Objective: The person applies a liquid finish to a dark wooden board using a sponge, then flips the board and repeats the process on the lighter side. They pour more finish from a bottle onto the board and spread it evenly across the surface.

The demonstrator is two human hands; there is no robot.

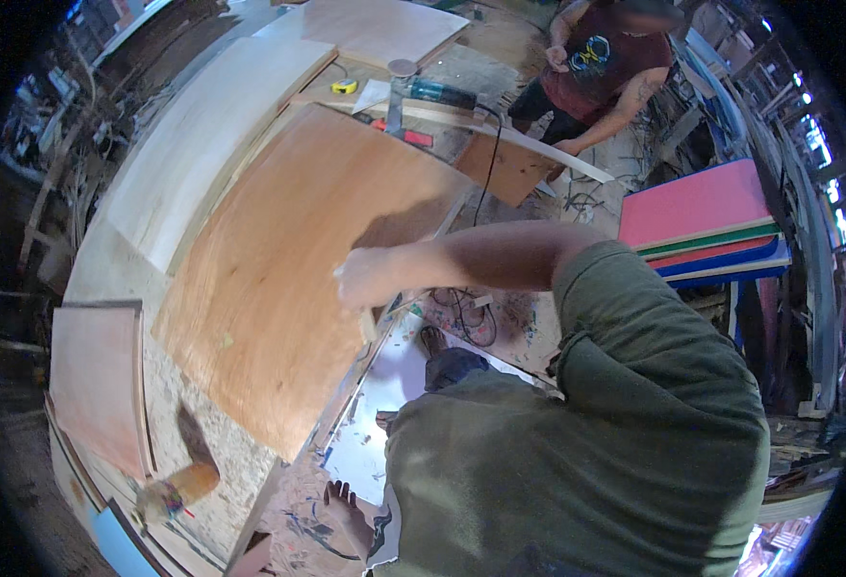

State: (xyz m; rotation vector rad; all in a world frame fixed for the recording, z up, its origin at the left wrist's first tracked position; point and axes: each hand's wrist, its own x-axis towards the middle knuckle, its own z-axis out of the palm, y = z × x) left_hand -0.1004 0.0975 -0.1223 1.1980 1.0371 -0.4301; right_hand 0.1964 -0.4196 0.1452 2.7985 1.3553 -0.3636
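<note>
A large brown plywood sheet lies across the bench. Over its right edge, my right hand is closed in a fist, slightly blurred, with the forearm reaching in from the right. A pale strip shows just below the fist; whether the fingers grip it or something else, I cannot make out. The hand's shadow falls on the plywood. Low down by my side hangs my left hand, its fingers apart and nothing seen in them, beside the bench edge.
Beyond the plywood are a yellow tape measure, a teal power tool with a cord, and a red tool. A co-worker stands far right near coloured boards. An amber container stands near left, beside a pale panel.
</note>
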